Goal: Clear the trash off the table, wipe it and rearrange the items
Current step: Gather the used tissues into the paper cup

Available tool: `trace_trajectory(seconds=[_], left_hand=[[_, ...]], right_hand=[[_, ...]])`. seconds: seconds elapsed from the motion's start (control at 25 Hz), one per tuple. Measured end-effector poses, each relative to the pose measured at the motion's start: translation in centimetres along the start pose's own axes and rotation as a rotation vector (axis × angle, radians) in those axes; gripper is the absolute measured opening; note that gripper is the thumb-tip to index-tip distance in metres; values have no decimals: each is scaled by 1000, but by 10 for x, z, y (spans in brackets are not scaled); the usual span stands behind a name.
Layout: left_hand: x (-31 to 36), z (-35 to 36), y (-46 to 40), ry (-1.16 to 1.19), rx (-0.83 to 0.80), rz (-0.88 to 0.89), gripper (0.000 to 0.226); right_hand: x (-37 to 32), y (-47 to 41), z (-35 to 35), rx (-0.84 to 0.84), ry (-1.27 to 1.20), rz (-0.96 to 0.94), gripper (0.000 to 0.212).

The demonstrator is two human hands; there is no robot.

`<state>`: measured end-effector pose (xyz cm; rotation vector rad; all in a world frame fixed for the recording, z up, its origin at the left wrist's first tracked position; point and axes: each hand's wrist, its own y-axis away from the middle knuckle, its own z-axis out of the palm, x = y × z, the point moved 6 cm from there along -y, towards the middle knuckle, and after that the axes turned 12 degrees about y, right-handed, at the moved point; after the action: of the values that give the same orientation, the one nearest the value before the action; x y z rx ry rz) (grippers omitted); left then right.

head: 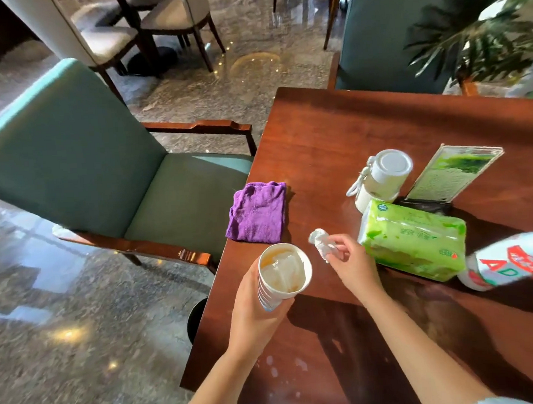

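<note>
My left hand (255, 311) holds a white paper cup (282, 273) upright above the table's left edge; crumpled white paper lies inside it. My right hand (351, 260) pinches a crumpled white tissue (322, 243) just right of the cup's rim. A folded purple cloth (258, 213) lies on the wooden table (363, 127) at its left edge, partly overhanging. Pale smudges (284, 364) mark the table near my left forearm.
A green tissue pack (414, 239), a white lidded bottle (385, 174), a standing menu card (453, 171) and a tipped red-and-white bottle (515, 258) sit on the right. A teal armchair (101, 180) stands left of the table. A dark bin (196, 318) shows below the table edge.
</note>
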<state>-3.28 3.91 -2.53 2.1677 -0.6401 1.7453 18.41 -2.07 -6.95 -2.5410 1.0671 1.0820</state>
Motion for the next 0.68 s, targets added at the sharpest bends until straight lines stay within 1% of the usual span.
trace_trajectory(seconds=[0.04,0.12,0.2,0.24,0.32,0.4,0.52,0.6,0.68], left_hand=[[1,6,-1,10,-20,11,79],[5,17,-3,40,-57,32,79],[12,32,-4,87,-103,45,76],[19,40,-5,119,-134,65,74],[32,55,-5,176,-197,112,70],[40,66,-4,198,-259,132,70],[49,76,-1,255,-339,128,70],[55,80,2,243,-365,152,64],[57,85,5,214,-396,165,56]], right_hand=[[-7,14,-19,80,-64,-8,22],[-27,44,-58,292,-100,-123,22],[-49,74,-83,466,-31,-250,18],[-57,84,-88,499,19,-289,18],[-64,95,-83,480,155,-355,18],[-62,102,-74,411,308,-416,19],[-56,116,-69,278,469,-452,36],[-54,126,-69,237,565,-478,43],[-49,128,-69,178,627,-449,53]])
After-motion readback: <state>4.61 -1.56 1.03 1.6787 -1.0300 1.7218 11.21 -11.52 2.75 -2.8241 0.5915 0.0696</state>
